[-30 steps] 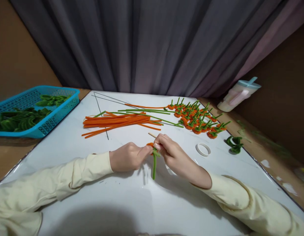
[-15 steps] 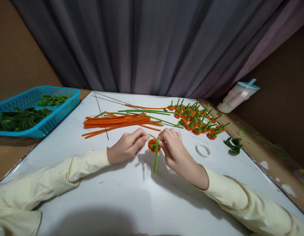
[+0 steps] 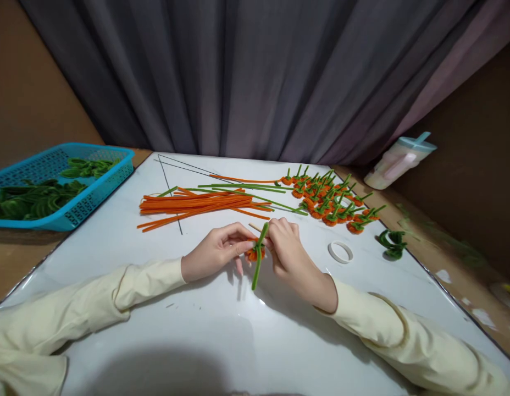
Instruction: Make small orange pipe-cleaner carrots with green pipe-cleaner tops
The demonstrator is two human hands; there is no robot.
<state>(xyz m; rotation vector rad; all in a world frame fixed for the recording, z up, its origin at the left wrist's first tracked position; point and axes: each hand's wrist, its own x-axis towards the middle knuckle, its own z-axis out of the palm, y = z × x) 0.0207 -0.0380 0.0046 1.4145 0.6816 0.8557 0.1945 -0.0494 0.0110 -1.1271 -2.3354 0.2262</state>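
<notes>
Holding the orange piece (image 3: 250,255), my left hand (image 3: 220,250) has its thumb and forefinger pinched on the left side, other fingers loosely spread. Half a second ago this hand was apart from the piece, at the tip of the stick (image 3: 255,227). My right hand (image 3: 290,250) is closed around the stick, as before; whether it also grips the piece I cannot tell. The green strip (image 3: 256,273) now shows one end pointing up and one hanging down; earlier, mainly the hanging end showed.

The piece is raised above the table (image 3: 288,352), between both hands. Room for moving lies on the near side of the hands, toward my body. Beyond them, the orange stems (image 3: 197,204) limit forward travel. To the right, the ring (image 3: 341,260) is near my right hand; the green bundle (image 3: 395,250) lies at the right edge. The basket (image 3: 63,220) borders the left edge.
</notes>
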